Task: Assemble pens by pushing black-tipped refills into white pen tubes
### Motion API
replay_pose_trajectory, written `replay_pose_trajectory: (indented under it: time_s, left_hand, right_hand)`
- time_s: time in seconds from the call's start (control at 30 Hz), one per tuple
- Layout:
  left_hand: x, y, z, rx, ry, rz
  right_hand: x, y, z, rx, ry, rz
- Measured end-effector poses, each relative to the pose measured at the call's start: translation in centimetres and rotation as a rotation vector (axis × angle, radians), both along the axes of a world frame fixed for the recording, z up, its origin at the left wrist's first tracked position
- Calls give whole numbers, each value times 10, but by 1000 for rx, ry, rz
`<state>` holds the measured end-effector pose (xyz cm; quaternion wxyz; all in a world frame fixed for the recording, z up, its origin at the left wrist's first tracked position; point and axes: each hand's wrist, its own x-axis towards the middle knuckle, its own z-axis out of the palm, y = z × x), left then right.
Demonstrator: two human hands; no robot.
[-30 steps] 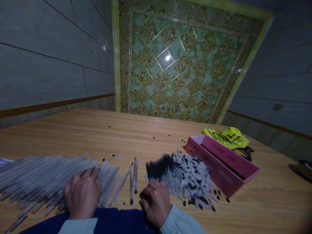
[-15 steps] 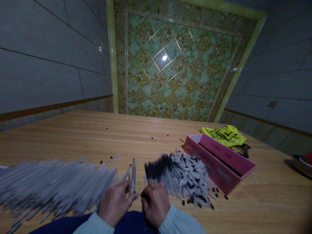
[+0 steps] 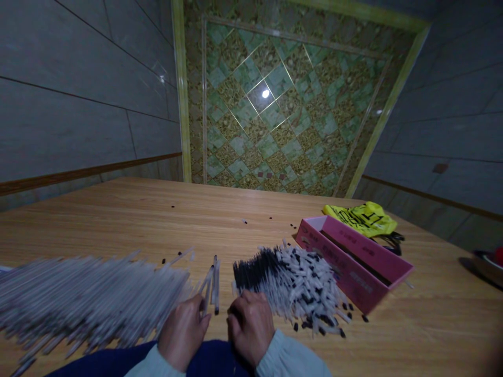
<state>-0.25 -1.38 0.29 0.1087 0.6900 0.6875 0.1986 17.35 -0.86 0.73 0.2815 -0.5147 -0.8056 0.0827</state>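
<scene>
My left hand (image 3: 183,329) is low on the table, its fingers curled and the lower end of a slim clear pen (image 3: 207,290) between thumb and forefinger. Beside it lie other clear pens (image 3: 215,285) with dark ends, pointing away from me. Just right of these, my right hand (image 3: 251,325) is closed, thumb tucked against the curled fingers; anything inside is hidden. A wide heap of long clear pen barrels (image 3: 98,298) spreads to the left of my left hand. Next to my right hand is a pile of short whitish pieces with black ends (image 3: 310,285).
A long open pink box (image 3: 353,267) stands behind the pile on the right. Beyond it lies a yellow bag (image 3: 365,217) with black print. Small black bits (image 3: 164,261) are scattered on the wooden table (image 3: 220,209). A bowl (image 3: 489,267) shows at the right edge.
My left thumb has drawn back left, away from the middle pens. The pen by my left hand has shifted slightly right and shows more of its length. The right hand has barely moved.
</scene>
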Motion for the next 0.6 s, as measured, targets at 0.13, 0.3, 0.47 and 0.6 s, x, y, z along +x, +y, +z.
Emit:
replay_pose_trajectory:
  time_s: [0.13, 0.3, 0.47, 0.6]
  left_hand:
    - [-4, 0, -3, 24, -34, 40]
    - [-3, 1, 3, -2, -489, 129]
    - [1, -2, 15, -290, -1155, 122]
    - [0, -4, 16, -411, -1644, 94]
  right_hand:
    - [0, 1, -2, -5, 3, 1]
    - [-1, 0, -1, 8, 24, 10]
    - [-2, 1, -1, 17, 143, 8]
    - [-3, 2, -1, -11, 333, 13]
